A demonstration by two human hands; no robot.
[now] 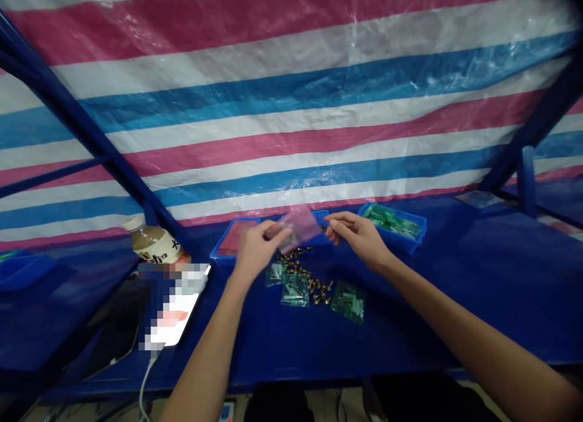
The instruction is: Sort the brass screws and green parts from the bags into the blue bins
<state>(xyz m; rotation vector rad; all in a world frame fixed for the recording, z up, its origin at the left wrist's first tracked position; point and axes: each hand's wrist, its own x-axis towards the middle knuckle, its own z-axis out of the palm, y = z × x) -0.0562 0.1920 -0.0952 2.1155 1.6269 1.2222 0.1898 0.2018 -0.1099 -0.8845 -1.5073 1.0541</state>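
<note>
My left hand (259, 245) pinches a small pink plastic bag (304, 228), which is smeared by motion. To its right, my right hand (359, 235) has thumb and fingers pressed together. Something small and dark shows by those fingertips, too blurred to name. Below the hands lies a loose pile of brass-coloured screws (317, 285). Around the pile are a small greenish bag (275, 274), another bag (295, 290) with pale pieces and screws inside, and a third bag (348, 302) with green pieces.
Blue bins hold pink bags (231, 243) at left and green bags (392, 220) at right; another blue bin (321, 216) is partly hidden. A bottle (155, 243) and a lit screen (175, 319) with a cable (144, 379) stand left. Striped sheeting (291, 142) hangs behind the blue table (478, 288).
</note>
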